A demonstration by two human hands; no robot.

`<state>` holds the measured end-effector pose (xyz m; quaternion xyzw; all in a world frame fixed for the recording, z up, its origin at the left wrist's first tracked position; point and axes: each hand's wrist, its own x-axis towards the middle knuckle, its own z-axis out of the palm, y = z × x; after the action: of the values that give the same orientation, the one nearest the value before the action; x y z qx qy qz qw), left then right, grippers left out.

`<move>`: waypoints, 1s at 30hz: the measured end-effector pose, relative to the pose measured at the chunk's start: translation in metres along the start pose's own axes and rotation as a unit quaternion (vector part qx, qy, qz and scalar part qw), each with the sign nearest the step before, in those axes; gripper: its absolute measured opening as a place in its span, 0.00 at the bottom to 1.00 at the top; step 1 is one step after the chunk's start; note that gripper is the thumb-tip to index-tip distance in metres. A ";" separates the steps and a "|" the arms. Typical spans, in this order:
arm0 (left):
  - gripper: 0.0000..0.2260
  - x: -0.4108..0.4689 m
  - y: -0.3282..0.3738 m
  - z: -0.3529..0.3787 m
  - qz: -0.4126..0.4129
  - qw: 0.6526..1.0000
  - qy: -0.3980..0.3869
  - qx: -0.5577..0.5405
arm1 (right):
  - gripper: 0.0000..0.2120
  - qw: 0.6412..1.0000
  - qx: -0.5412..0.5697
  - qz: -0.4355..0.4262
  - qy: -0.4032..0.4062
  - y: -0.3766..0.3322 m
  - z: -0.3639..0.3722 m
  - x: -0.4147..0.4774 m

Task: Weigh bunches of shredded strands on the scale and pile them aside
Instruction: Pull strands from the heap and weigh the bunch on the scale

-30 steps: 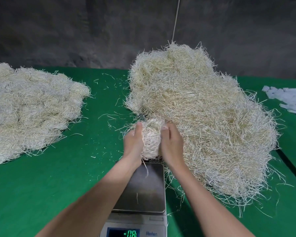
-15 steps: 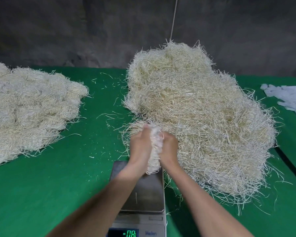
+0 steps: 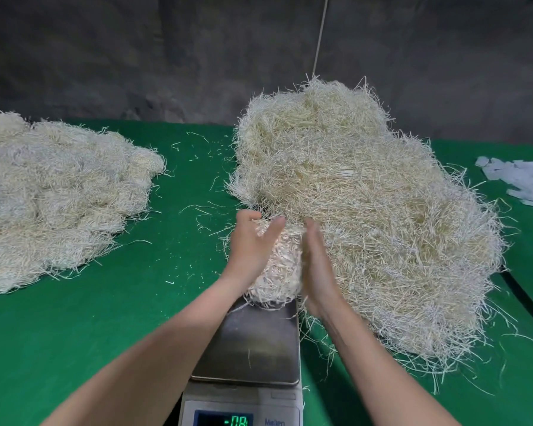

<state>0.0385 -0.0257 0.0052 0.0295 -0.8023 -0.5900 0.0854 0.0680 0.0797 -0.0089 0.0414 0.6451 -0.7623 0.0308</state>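
A bunch of pale shredded strands [image 3: 279, 269] is held upright between my two hands just above the far end of the scale's steel pan [image 3: 253, 345]. My left hand [image 3: 251, 241] cups its left side with the thumb curled over the top. My right hand [image 3: 316, 265], blurred, lies flat against its right side with straight fingers. The scale display [image 3: 225, 421] shows green digits at the bottom edge. A big loose heap of strands [image 3: 366, 210] lies right of the hands. A flatter pile of bunches [image 3: 53, 195] sits at the left.
Green cloth [image 3: 105, 302] covers the table, with stray strands scattered between the piles. White paper pieces [image 3: 523, 179] lie at the far right edge. A dark wall rises behind the table, with a thin cord [image 3: 319, 35] hanging down it.
The bunch has come down and toward me from the heap's edge to just over the scale pan. My hands squeezed it, and the right hand has now flattened.
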 end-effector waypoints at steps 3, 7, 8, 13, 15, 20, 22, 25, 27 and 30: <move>0.27 -0.001 -0.002 0.005 0.007 1.000 -0.004 0.007 | 0.39 0.990 -0.142 0.001 0.023 0.001 0.019 -0.005; 0.39 -0.008 -0.010 -0.017 -0.237 0.933 -0.106 -0.250 | 0.33 0.985 0.084 0.056 0.141 -0.011 0.008 0.015; 0.40 -0.018 -0.013 -0.017 -0.263 0.906 -0.142 -0.301 | 0.34 0.981 0.087 0.061 0.161 -0.012 0.008 0.017; 0.31 -0.026 -0.004 -0.001 -0.296 0.898 0.044 -0.322 | 0.08 0.938 -0.237 -0.185 0.172 0.025 0.035 -0.017; 0.22 -0.016 -0.008 -0.002 -0.276 0.914 0.104 -0.279 | 0.12 0.923 -0.295 -0.202 0.142 0.033 0.037 -0.026; 0.23 -0.043 -0.011 0.014 -0.248 0.957 0.034 -0.147 | 0.21 0.939 -0.286 -0.111 0.157 0.015 0.014 -0.011; 0.16 -0.031 -0.005 0.007 -0.231 0.953 0.055 -0.187 | 0.18 0.940 -0.250 -0.158 0.170 0.017 0.030 -0.024; 0.18 -0.011 -0.010 -0.006 -0.217 0.946 0.131 -0.202 | 0.16 0.957 -0.222 -0.141 0.125 0.010 0.044 -0.028; 0.17 -0.015 -0.010 -0.005 -0.207 0.958 0.114 -0.160 | 0.14 0.964 -0.194 -0.113 0.145 -0.004 0.028 -0.007; 0.15 -0.030 -0.002 0.005 -0.208 0.967 0.024 -0.146 | 0.19 0.957 -0.142 -0.144 0.208 -0.009 0.019 0.000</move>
<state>0.0666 -0.0173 -0.0007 0.1968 -0.6813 -0.7049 -0.0166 0.0669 0.0622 0.0031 0.1008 0.7379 -0.6341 -0.2082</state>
